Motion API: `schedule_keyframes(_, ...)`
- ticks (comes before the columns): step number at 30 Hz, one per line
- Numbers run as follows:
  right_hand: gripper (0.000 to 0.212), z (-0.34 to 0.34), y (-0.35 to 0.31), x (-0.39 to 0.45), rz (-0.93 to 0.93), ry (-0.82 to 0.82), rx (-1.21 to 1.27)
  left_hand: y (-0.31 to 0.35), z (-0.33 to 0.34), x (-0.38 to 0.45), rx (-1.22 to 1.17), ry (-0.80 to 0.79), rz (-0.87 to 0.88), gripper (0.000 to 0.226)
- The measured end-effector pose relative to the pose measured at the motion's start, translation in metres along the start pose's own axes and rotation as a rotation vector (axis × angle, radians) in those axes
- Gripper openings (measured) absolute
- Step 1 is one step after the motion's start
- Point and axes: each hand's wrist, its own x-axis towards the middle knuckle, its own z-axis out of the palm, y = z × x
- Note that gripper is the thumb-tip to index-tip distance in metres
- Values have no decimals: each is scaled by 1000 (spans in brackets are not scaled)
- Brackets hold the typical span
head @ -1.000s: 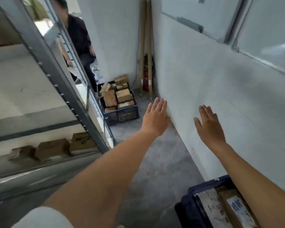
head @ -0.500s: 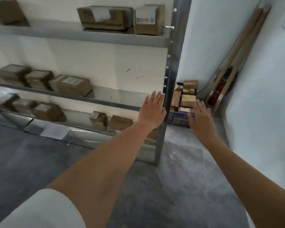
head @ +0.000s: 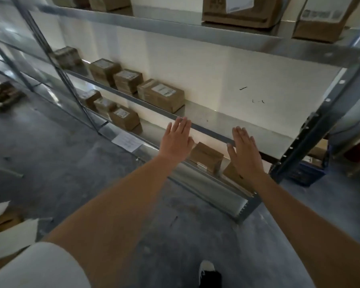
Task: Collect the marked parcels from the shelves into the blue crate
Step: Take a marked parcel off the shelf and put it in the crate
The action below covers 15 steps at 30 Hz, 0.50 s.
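A blue crate (head: 306, 173) stands on the floor (head: 71, 173) just past the right upright (head: 320, 125) of the metal shelving; only part of its mesh wall shows, and its contents are hidden behind the upright.

On the middle shelf (head: 227, 121), 4 cardboard parcels sit in a row toward the left of the upright; the nearest of them, a labelled parcel (head: 161, 95), lies well to the left of it, and the stretch of shelf between it and the upright is bare metal. On the bottom shelf (head: 206, 183), a small brown parcel (head: 206, 156) sits between the 2 hands as seen from the head view, with another parcel (head: 233, 173) partly hidden behind the right wrist. 3 more parcels (head: 124, 117) stand farther left on that shelf. The top shelf (head: 195, 32) carries large parcels (head: 241, 11) above. Whether any parcel is marked cannot be told.

The left hand (head: 176, 140) and right hand (head: 244, 150) are both held out flat toward the front edge of the middle shelf, fingers straight and together, each grip spread wide with nothing in it.

A sheet of paper (head: 128, 141) hangs at the bottom shelf's edge, left of the hands. A shoe (head: 208, 271) shows on the floor below.
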Motion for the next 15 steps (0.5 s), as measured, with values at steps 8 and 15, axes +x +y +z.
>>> schedule_keyframes(8,56,54,-14,77,-103,-89,82,-63,18,25,-12,-19,-166,58)
schedule_keyframes(15,54,103,-39,107,-172,-145,169,-105,41,41,-124,-102,-223,57)
